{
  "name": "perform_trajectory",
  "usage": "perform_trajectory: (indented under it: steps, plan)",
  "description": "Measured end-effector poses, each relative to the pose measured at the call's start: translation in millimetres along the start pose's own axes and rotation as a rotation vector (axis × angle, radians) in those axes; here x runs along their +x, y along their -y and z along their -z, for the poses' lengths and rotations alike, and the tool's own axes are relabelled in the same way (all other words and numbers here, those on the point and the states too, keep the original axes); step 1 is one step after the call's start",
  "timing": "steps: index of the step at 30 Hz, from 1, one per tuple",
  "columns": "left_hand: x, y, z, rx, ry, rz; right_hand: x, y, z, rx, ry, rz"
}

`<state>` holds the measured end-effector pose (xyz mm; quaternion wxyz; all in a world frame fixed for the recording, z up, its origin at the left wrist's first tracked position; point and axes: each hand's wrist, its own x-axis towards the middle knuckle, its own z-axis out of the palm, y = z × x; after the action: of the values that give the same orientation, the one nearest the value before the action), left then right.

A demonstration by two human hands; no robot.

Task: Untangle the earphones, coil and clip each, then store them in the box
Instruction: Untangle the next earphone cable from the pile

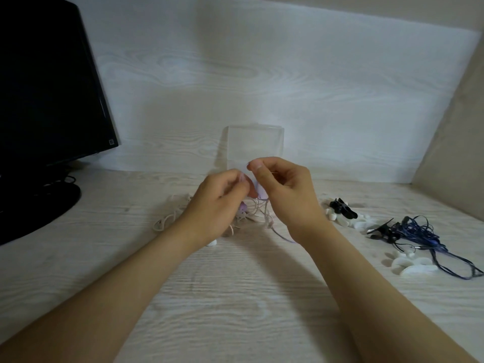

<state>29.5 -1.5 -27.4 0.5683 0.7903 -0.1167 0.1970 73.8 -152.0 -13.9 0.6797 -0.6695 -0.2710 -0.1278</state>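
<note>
A tangle of pale pink and lilac earphone cable (258,213) lies on the desk and rises between my hands. My left hand (218,203) pinches a strand of it with curled fingers. My right hand (281,191) pinches another strand between thumb and forefinger, a little higher. A white earphone cable (167,218) trails to the left of my left hand. Behind my hands stands a clear plastic box (255,142). At the right lies a coiled dark blue earphone (419,234) with a black clip on it.
White and black clips (340,212) lie right of my right wrist, and more white clips (411,265) sit by the blue cable. A black monitor (47,82) on its stand fills the left. The wall stands close behind the box.
</note>
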Motion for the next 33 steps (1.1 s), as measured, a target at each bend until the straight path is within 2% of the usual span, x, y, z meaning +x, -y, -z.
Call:
perform_trajectory:
  steps: [6,10,17,21,24,29,31,33]
  plan:
    - [8.0,0.3,10.1,-0.281,-0.127,0.170,10.5,-8.2,12.2,0.026,0.034,-0.240]
    - [7.9,-2.2,13.9,-0.349,-0.182,0.272,10.4,-16.2,16.8,-0.102,-0.005,-0.249]
    - [6.2,0.3,13.9,-0.280,-0.181,0.226,8.1,-23.8,16.1,-0.410,-0.137,-0.234]
    - [8.5,-0.2,16.5,-0.297,-0.169,0.186,10.5,-23.7,16.2,-0.339,-0.166,-0.243]
    - [9.5,0.1,19.0,-0.310,-0.172,0.143,7.0,-16.7,12.9,-0.365,-0.059,-0.231]
    - [11.3,0.8,19.2,-0.425,-0.260,0.124,-1.8,-13.8,10.5,-0.525,0.276,-0.360]
    - [14.1,3.2,21.5,-0.453,-0.333,0.114,-1.6,-17.2,12.1,-0.677,0.331,-0.340]
    - [17.1,6.1,24.5,-0.451,-0.438,0.113,1.3,-21.5,14.7,-0.729,0.299,-0.298]
